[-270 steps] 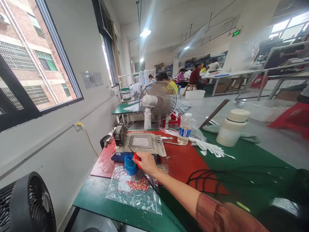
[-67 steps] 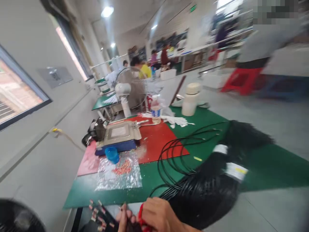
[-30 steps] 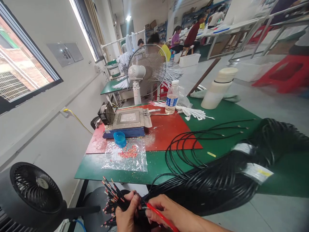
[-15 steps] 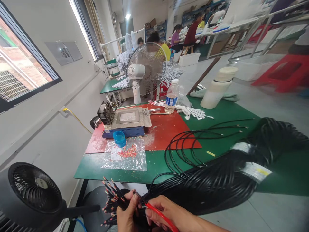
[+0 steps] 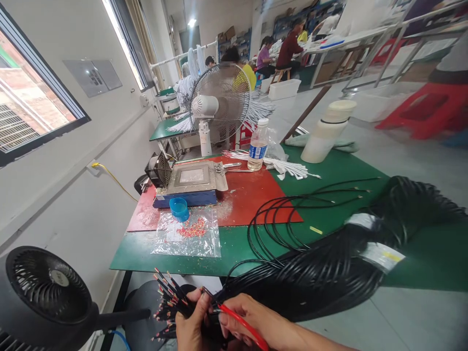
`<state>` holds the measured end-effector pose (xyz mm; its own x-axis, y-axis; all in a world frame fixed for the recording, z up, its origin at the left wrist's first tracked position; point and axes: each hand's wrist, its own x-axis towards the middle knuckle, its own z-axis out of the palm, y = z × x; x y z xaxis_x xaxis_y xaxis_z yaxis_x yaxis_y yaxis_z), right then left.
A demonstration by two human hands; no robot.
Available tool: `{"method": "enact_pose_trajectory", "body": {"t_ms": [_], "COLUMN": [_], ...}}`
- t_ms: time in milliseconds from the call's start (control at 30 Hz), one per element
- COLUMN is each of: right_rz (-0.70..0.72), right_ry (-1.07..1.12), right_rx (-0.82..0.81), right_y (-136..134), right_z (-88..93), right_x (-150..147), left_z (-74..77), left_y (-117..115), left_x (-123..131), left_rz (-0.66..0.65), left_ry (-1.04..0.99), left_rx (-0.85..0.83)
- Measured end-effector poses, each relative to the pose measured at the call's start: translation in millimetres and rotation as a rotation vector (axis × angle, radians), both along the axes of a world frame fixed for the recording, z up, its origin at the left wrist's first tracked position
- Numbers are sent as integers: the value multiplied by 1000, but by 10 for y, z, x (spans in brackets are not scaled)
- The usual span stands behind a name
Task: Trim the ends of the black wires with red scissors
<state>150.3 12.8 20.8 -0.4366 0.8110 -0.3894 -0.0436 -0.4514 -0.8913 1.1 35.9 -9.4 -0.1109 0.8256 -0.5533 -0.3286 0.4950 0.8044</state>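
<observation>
At the bottom centre, my left hand (image 5: pixel 193 319) is closed round a bundle of black cables (image 5: pixel 173 304), whose stripped ends fan out to the left with reddish and coppery tips. My right hand (image 5: pixel 248 317) is closed on a red-handled tool (image 5: pixel 246 325); its jaws lie beside my left thumb, at a single cable, and are too small to make out. From the hands, a large coil of black cable (image 5: pixel 329 268) stretches right over the green table (image 5: pixel 234 243), bound with pale wraps. Several loose cable ends loop over the table.
A blue heating device (image 5: pixel 193 197), a blue cup (image 5: pixel 179 208) and a plastic bag (image 5: pixel 201 248) with red scraps lie ahead. Behind stand a bottle (image 5: pixel 258 146), a pale flask (image 5: pixel 327 134) and a fan (image 5: pixel 219 105). A black fan (image 5: pixel 47 287) is at left. People sit farther back.
The view has shifted slightly, so the scene sits a little farther left. Both hands keep the same hold on the cables and the red-handled tool.
</observation>
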Motion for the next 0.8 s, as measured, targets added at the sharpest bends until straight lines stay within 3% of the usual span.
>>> {"method": "enact_pose_trajectory", "body": {"t_ms": [133,300,500,667,800], "right_rz": [-8,3,52,-33,-97], "right_ry": [52,171,246,231,93], "right_rx": [-67,-175,-161,-98,14], "right_y": [1,3,17,-10,4], "right_z": [-46,-62,-62,-42,-22], "right_x": [-10,-9,33,-8,-10], "left_z": [-91,-49,12,118,208], "left_y": [-12,-15,-19,-16,-1], "left_x": [-27,-25,-12,40,64], "left_rz": [-2,35,44,-4,-38], "left_ry": [-16,77,83,77,92], "left_rx": [-4,29,15,22,59]}}
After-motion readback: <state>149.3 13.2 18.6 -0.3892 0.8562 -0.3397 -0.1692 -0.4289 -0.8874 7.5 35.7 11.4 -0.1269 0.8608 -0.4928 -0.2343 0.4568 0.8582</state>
